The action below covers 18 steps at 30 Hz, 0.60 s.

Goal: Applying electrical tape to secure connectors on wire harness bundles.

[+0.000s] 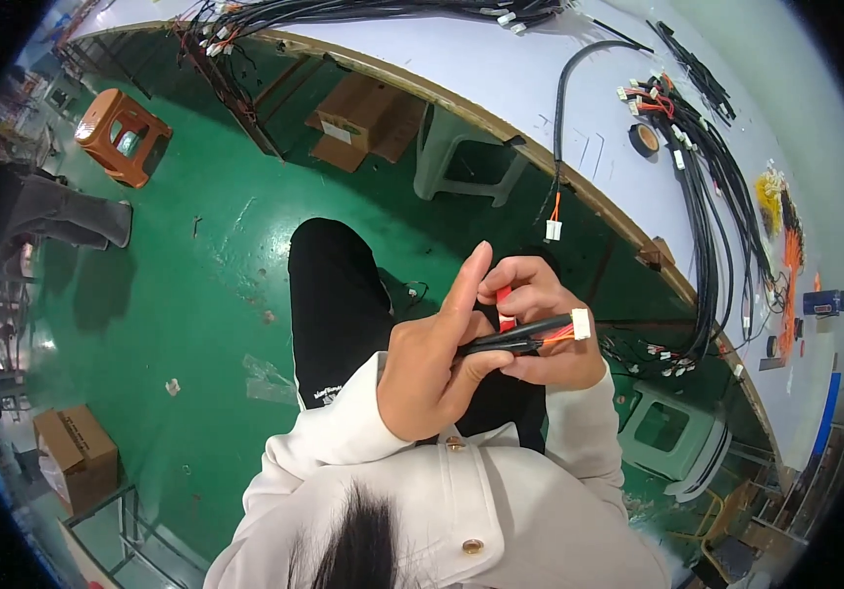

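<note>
My left hand is closed around a black-sleeved cable, thumb along it and forefinger pointing up. Thin orange and red wires come out of the cable's end into a white plug connector, which lies in front of my right palm. A small red piece is pinched in the curled fingers of my right hand; its exact kind cannot be made out. My right thumb lies under the wires, close to the left thumb. Both hands are together above my lap.
A white worktable curves ahead and right. Another cable hangs over its edge, ending in a white connector. On the table lie black cable bundles and a tape roll. Stools and cardboard boxes stand below.
</note>
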### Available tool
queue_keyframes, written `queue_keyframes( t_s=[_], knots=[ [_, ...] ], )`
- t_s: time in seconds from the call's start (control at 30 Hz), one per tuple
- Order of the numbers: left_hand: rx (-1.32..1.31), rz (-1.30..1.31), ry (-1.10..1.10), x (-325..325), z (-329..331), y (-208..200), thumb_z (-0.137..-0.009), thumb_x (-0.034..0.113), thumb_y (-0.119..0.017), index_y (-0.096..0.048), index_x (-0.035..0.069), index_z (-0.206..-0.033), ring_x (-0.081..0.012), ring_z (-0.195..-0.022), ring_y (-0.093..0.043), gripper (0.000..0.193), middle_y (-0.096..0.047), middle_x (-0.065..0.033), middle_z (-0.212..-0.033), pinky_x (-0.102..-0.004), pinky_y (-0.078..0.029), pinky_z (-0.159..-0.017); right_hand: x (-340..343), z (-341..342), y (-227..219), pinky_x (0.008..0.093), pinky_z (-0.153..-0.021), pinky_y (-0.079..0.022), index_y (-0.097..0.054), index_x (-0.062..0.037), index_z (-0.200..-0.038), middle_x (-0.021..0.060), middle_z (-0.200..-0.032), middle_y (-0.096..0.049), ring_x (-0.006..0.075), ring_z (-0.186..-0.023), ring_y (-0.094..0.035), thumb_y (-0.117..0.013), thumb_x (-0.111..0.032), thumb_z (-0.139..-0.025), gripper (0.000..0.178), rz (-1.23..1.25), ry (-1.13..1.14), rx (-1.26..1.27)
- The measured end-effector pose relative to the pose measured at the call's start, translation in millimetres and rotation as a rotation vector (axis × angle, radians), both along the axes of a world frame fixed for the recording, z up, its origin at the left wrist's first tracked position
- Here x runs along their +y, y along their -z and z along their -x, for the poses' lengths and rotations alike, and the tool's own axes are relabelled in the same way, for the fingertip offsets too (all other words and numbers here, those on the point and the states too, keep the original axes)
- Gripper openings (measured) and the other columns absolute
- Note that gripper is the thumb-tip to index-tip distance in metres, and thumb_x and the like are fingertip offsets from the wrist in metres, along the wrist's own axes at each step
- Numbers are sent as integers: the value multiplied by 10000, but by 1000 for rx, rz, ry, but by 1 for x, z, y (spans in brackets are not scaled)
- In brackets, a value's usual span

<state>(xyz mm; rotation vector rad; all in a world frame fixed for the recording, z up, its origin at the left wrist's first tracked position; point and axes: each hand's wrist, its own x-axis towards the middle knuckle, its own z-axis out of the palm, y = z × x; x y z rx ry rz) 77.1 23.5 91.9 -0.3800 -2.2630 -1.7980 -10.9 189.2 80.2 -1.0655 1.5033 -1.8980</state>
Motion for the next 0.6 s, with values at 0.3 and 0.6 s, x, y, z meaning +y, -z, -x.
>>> queue_keyframes(
  t_s=[0.3,0.6],
  knots=[
    [37,14,-14,0,2,2,-826,76,-575,-93,-86,-1398,-193,-543,-510,765,-520,-110,-618,-249,-402,-598,-2,3,1,347,-861,-405,-586,-76,-1030,120,-1151,-423,232,-1055,-473,-754,-50,-656,411,4,16,112],
    [-39,-71,-60,2,-1,-1,-789,82,-634,-190,-11,-1411,-253,-583,-578,770,-554,-118,-669,-273,-461,-607,-4,3,2,383,-897,-384,-617,-77,-990,119,-1152,-412,257,-1039,-474,-747,-40,-657,359,65,-29,61]
  ],
)
